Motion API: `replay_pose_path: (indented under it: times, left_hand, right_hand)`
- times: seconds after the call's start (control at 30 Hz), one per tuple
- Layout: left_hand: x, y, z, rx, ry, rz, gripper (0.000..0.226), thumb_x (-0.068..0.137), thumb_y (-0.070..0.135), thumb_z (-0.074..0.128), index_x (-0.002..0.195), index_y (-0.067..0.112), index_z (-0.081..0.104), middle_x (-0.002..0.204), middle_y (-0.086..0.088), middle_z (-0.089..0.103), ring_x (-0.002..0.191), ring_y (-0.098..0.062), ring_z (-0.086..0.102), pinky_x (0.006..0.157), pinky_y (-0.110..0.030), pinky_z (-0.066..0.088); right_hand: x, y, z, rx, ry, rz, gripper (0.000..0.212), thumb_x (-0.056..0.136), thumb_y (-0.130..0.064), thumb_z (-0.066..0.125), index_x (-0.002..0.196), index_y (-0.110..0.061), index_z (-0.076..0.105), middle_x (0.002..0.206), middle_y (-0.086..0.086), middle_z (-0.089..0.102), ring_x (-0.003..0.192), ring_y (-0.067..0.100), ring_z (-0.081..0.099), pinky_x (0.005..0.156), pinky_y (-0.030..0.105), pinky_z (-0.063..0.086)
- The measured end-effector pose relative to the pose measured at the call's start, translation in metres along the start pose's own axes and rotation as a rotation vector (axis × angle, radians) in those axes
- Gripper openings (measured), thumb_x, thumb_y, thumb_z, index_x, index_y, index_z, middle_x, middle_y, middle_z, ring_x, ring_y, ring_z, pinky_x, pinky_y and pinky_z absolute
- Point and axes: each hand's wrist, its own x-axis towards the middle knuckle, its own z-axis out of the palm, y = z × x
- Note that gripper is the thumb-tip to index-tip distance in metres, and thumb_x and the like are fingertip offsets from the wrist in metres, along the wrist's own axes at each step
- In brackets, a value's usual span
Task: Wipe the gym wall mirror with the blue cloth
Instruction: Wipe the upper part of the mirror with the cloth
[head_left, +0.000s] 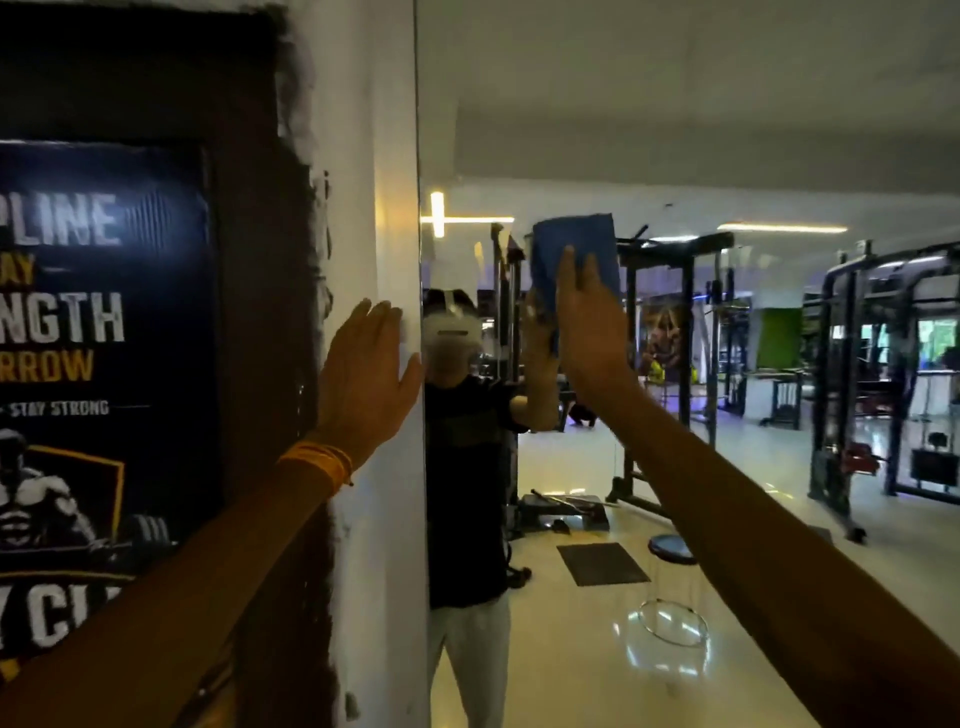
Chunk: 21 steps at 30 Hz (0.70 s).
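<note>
R hand (589, 332) hides lower blue cloth (576, 241), pressed flat on mirror (675, 130)

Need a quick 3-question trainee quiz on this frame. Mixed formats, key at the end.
1. True or false: the left hand presses the blue cloth against the mirror.
2. The left hand rests on: A) the poster B) the white wall C) the blue cloth
3. Fill in: the orange wristband is on the ____ wrist.

Key: 1 false, the right hand does; 2 B; 3 left.
</note>
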Motion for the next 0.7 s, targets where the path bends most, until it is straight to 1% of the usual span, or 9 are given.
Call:
replay_pose_path:
  times: [0.07, 0.1, 0.17, 0.23, 0.33, 0.43, 0.5, 0.63, 0.7]
  left_hand:
    - [0.018, -0.008, 0.007, 0.009, 0.029, 0.043, 0.062, 0.105, 0.034, 0.053, 0.154, 0.000, 0.038, 0.162, -0.021, 0.036, 0.154, -0.037, 0.026, 0.127, -0.050, 0.021]
    - [0.025, -0.012, 0.011, 0.016, 0.054, 0.069, 0.061, 0.105, 0.031, 0.054, 0.154, 0.000, 0.037, 0.163, -0.020, 0.033, 0.155, -0.037, 0.024, 0.127, -0.050, 0.020]
    - [0.033, -0.019, 0.020, 0.030, 0.102, 0.124, 0.061, 0.103, 0.034, 0.048, 0.153, 0.000, 0.040, 0.164, -0.020, 0.032, 0.154, -0.038, 0.024, 0.126, -0.050, 0.021]
    - [0.037, -0.026, 0.031, 0.027, 0.135, 0.160, 0.064, 0.101, 0.037, 0.044, 0.153, 0.001, 0.040, 0.165, -0.019, 0.031, 0.154, -0.038, 0.023, 0.125, -0.051, 0.021]
    - [0.047, -0.031, 0.046, 0.037, 0.191, 0.190, 0.067, 0.102, 0.038, 0.042, 0.157, 0.002, 0.033, 0.168, -0.019, 0.023, 0.157, -0.036, 0.017, 0.126, -0.054, 0.019]
    - [0.059, -0.030, 0.057, 0.042, 0.223, 0.240, 0.071, 0.103, 0.040, 0.039, 0.161, 0.004, 0.021, 0.170, -0.016, 0.014, 0.158, -0.034, 0.009, 0.128, -0.052, 0.011]
    - [0.066, -0.028, 0.063, 0.027, 0.236, 0.244, 0.071, 0.103, 0.040, 0.038, 0.162, 0.006, 0.018, 0.171, -0.015, 0.012, 0.159, -0.033, 0.007, 0.129, -0.052, 0.009]
    - [0.072, -0.031, 0.073, 0.062, 0.266, 0.244, 0.072, 0.103, 0.040, 0.036, 0.163, 0.007, 0.015, 0.172, -0.014, 0.009, 0.159, -0.033, 0.005, 0.129, -0.053, 0.008]
    - [0.073, -0.033, 0.076, 0.095, 0.281, 0.245, 0.071, 0.104, 0.040, 0.032, 0.163, 0.006, 0.014, 0.172, -0.014, 0.008, 0.159, -0.033, 0.003, 0.129, -0.052, 0.006]
  right_hand:
    - [0.000, -0.014, 0.026, -0.047, -0.051, -0.028, 0.075, 0.108, -0.021, 0.046, 0.163, -0.006, -0.004, 0.168, 0.027, -0.003, 0.154, 0.046, 0.014, 0.118, 0.050, 0.038]
    - [-0.004, -0.017, 0.039, -0.096, -0.033, -0.054, 0.071, 0.108, -0.025, 0.042, 0.163, -0.004, 0.002, 0.168, 0.028, 0.000, 0.154, 0.048, 0.011, 0.119, 0.052, 0.036]
    - [-0.006, -0.010, 0.056, -0.110, 0.089, -0.078, 0.066, 0.105, -0.038, 0.032, 0.162, -0.005, 0.023, 0.164, 0.030, 0.021, 0.145, 0.054, 0.031, 0.109, 0.059, 0.044]
    - [-0.002, 0.004, 0.068, -0.104, 0.190, -0.080, 0.068, 0.099, -0.046, 0.029, 0.157, -0.013, 0.039, 0.156, 0.027, 0.039, 0.132, 0.050, 0.045, 0.102, 0.060, 0.043]
    - [0.009, 0.019, 0.074, -0.064, 0.213, -0.132, 0.064, 0.100, -0.058, 0.031, 0.152, -0.022, 0.046, 0.156, 0.018, 0.039, 0.143, 0.040, 0.031, 0.116, 0.060, 0.024]
    - [0.026, 0.032, 0.083, -0.002, 0.228, -0.197, 0.061, 0.104, -0.060, 0.030, 0.149, -0.023, 0.046, 0.167, 0.015, 0.024, 0.155, 0.035, 0.015, 0.124, 0.058, 0.008]
    - [0.031, 0.034, 0.090, -0.029, 0.268, -0.221, 0.062, 0.104, -0.061, 0.028, 0.151, -0.023, 0.043, 0.169, 0.014, 0.021, 0.156, 0.032, 0.013, 0.126, 0.052, 0.001]
    - [0.032, 0.032, 0.099, -0.098, 0.319, -0.201, 0.065, 0.106, -0.059, 0.022, 0.162, -0.027, 0.021, 0.171, 0.011, 0.015, 0.158, 0.031, 0.009, 0.126, 0.050, -0.002]
    - [0.032, 0.035, 0.100, -0.124, 0.297, -0.266, 0.065, 0.107, -0.058, 0.019, 0.163, -0.027, 0.017, 0.171, 0.009, 0.012, 0.158, 0.030, 0.007, 0.126, 0.053, 0.000]
